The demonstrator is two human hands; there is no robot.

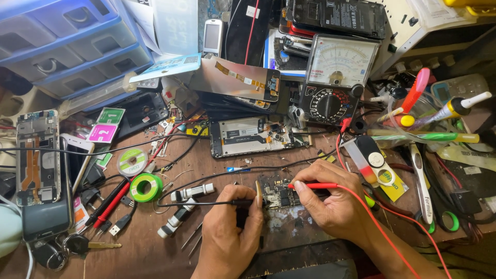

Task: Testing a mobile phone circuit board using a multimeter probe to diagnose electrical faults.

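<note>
Left hand (230, 227) pinches the black probe (206, 203), right hand (330, 199) pinches the red probe (312, 185); both closed tight on the shafts. Tips meet over the board (276, 195), which lies flat on the bench (144, 253) between the hands. Risk: parts there are tiny, so a tip slip could bridge neighbouring pads and short them. Red lead (392, 232) runs under the right wrist and could snag. Both wrists rest low, fingers curled, pen-style.

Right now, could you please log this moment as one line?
left hand: holds black probe | right hand: holds red probe | both tips on circuit board | analog multimeter behind
</note>
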